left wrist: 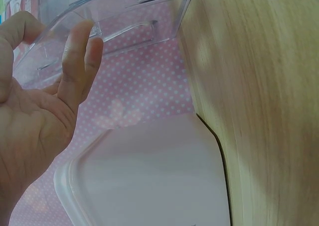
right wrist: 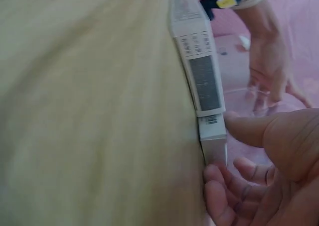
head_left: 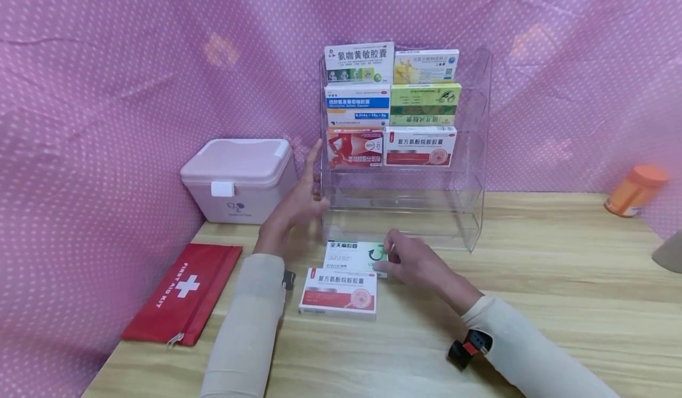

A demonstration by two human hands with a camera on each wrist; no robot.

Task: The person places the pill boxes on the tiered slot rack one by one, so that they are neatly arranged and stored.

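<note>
Between right fingertips [right wrist: 219,183], green-marked box [head_left: 356,256]

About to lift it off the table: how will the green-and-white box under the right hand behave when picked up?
The green-and-white box is a flat carton, so probably light and fairly stiff, though hard pinching may dent it. It lies flat on the table touching the red-and-white box, so it won't roll; lifting could nudge that neighbour. The right hand pinches its thin edge, which may slip.

A pink lidded case [head_left: 238,179] sits left of centre on the wooden tabletop [head_left: 559,303]. A red first-aid pouch [head_left: 183,294] lies at lower left. An orange-capped bottle [head_left: 635,191] stands at far right, before the pink dotted cloth [head_left: 106,90].
</note>
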